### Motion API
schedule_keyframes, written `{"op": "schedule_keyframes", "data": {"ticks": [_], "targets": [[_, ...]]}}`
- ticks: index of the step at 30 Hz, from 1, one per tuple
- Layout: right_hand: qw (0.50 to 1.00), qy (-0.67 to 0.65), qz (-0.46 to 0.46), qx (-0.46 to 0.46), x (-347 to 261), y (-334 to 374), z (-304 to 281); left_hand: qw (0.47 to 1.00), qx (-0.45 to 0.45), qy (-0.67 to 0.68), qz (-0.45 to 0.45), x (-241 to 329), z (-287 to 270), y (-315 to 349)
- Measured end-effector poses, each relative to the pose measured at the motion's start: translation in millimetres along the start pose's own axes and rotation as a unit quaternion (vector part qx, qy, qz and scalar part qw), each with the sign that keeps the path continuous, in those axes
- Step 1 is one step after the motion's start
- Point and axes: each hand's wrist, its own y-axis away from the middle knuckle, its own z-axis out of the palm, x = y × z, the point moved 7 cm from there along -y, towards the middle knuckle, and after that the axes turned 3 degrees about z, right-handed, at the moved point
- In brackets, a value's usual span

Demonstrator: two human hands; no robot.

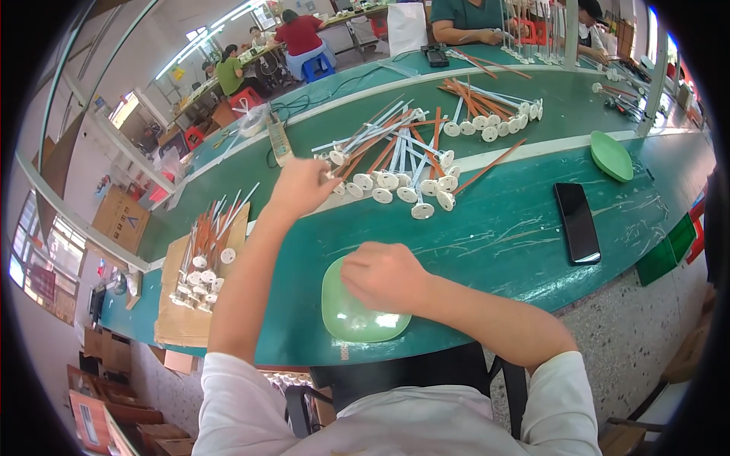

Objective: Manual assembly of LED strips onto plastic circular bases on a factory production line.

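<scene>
My left hand (300, 186) reaches to the left end of a pile of parts with white round ends (386, 181) and long brown and pale blue strips. Its fingers close at the edge of one white-ended part (336, 157), with a bit of white at the fingertips. Over a shallow green dish (340, 310) near the table's front edge, my right hand (384, 275) is closed with curled fingers. Whatever it pinches is hidden, and the hand covers the dish's upper right part.
A second bundle of such parts (199, 280) lies on cardboard (173, 311) at the left. Farther back is another bundle (494, 118). At the right are a black phone (576, 223) and another green dish (611, 156). Co-workers sit beyond; a metal post (654, 76) stands far right.
</scene>
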Motion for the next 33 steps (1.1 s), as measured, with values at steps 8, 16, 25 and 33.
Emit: {"op": "schedule_keyframes", "data": {"ticks": [8,16,25,33], "targets": [[0.989,0.012,0.108,0.097,10,-5,-22,0.833,-0.069,0.508,-0.209,-10,-26,133],[0.980,-0.008,0.006,0.199,-9,-12,-41,0.621,-0.034,0.775,-0.109,48,11,148],[0.979,-0.005,-0.026,0.202,-6,-10,-37,0.603,-0.048,0.796,-0.033,40,51,141],[0.984,-0.036,-0.064,0.161,-3,-16,-24,0.558,-0.027,0.828,-0.049,31,47,147]]}}
